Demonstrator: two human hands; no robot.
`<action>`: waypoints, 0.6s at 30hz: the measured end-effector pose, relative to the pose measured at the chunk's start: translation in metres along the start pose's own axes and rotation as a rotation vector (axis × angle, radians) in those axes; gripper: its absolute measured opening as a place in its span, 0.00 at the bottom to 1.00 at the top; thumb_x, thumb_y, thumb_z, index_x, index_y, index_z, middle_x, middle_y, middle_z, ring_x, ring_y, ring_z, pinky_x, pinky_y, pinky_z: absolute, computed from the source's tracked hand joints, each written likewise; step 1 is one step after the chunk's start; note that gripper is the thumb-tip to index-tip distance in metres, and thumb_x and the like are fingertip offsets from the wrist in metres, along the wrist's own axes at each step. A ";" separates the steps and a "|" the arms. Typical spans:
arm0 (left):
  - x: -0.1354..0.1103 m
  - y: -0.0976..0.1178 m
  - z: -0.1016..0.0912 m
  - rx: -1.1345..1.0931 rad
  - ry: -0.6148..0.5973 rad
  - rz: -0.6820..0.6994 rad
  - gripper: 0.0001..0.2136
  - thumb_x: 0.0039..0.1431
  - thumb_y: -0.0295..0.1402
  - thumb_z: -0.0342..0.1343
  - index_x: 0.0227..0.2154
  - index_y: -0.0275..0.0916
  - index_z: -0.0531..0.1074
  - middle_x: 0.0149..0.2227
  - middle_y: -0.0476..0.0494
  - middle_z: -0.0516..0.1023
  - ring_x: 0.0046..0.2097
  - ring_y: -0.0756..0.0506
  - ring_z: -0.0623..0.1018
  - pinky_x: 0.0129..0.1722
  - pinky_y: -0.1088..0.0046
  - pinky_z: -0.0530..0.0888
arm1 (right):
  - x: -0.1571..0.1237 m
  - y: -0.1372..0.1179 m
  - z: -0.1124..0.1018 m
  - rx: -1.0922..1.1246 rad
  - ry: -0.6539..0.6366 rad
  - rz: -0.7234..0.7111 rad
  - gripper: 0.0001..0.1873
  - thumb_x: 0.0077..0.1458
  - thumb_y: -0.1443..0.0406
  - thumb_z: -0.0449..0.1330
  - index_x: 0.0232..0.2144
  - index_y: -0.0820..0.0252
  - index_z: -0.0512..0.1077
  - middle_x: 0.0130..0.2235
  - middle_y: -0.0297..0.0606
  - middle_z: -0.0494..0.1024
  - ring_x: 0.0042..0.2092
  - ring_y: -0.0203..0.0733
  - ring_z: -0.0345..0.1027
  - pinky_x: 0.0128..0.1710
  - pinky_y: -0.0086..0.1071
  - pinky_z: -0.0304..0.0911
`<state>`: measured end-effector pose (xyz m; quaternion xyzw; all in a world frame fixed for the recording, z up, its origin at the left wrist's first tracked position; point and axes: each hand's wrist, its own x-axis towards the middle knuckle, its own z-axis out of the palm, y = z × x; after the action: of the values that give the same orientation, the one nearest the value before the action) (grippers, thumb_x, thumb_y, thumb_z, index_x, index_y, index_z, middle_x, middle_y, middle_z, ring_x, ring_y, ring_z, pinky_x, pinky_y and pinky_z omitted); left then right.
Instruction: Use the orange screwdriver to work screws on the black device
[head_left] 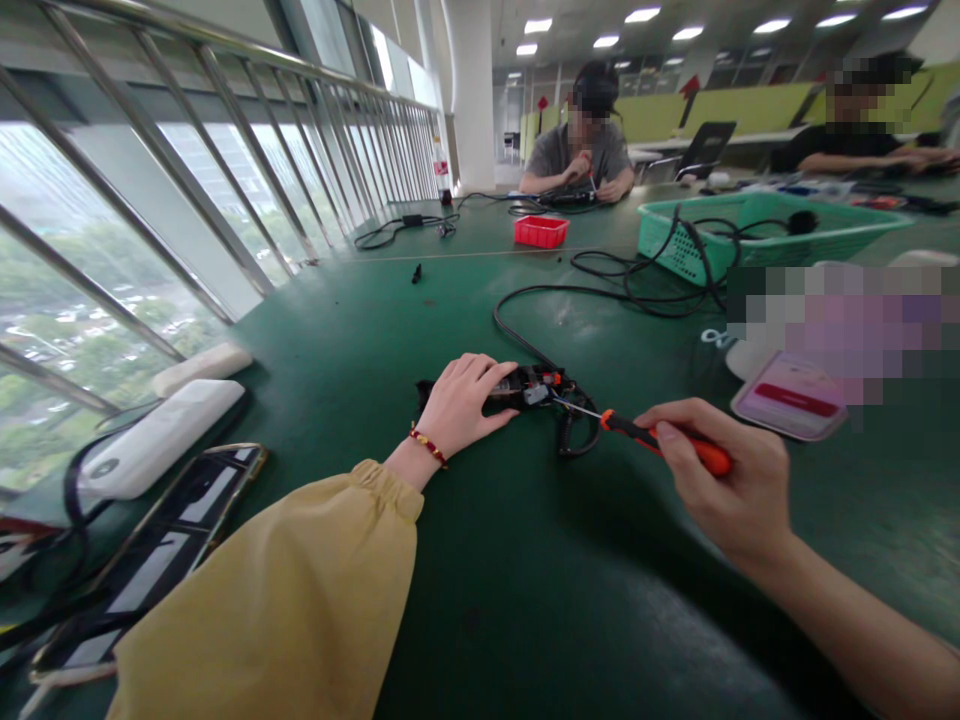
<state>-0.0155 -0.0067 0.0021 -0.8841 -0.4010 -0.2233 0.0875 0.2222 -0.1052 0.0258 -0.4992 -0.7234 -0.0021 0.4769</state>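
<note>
My left hand (pixel 466 402) is wrapped over a black corded device (pixel 534 388) lying on the green table (pixel 480 560). The device's housing is open at its right end, where orange and grey parts and wires show; its exact kind I cannot make out. In my right hand (pixel 731 480) is a screwdriver (pixel 664 438) with an orange and black handle. Its thin metal shaft points left, and the tip reaches the exposed inner parts. Whether the tip sits on a screw is too small to tell. A black cable (pixel 517 292) runs from the device toward the back right.
A green basket (pixel 675 240) with cables stands back right, a small red bin (pixel 541 232) at the back. At left lie a phone (pixel 161 550) and a white power bank-like block (pixel 161 440). A pink-screened phone (pixel 791 395) lies right. Two people sit across.
</note>
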 end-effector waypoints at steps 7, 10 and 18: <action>0.000 0.000 0.000 0.005 0.002 0.001 0.21 0.52 0.39 0.54 0.49 0.38 0.62 0.41 0.41 0.68 0.45 0.42 0.66 0.45 0.64 0.65 | 0.000 0.000 0.001 -0.006 -0.006 -0.007 0.06 0.52 0.68 0.53 0.27 0.58 0.70 0.22 0.30 0.71 0.21 0.30 0.61 0.21 0.26 0.56; 0.000 0.000 0.000 0.008 0.001 0.004 0.21 0.52 0.39 0.53 0.49 0.38 0.62 0.42 0.41 0.68 0.45 0.42 0.66 0.45 0.64 0.65 | 0.000 0.001 0.003 0.001 0.042 -0.004 0.07 0.49 0.68 0.56 0.33 0.57 0.68 0.24 0.30 0.69 0.22 0.31 0.61 0.22 0.27 0.58; 0.000 0.000 0.000 0.003 -0.002 0.003 0.21 0.52 0.39 0.54 0.49 0.38 0.62 0.42 0.41 0.68 0.45 0.42 0.66 0.45 0.64 0.65 | -0.004 0.002 0.007 0.059 0.098 0.013 0.15 0.45 0.67 0.61 0.38 0.57 0.66 0.28 0.32 0.69 0.26 0.35 0.65 0.26 0.31 0.63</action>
<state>-0.0159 -0.0065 0.0017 -0.8847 -0.4003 -0.2217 0.0890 0.2193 -0.1034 0.0186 -0.4888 -0.6957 -0.0024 0.5264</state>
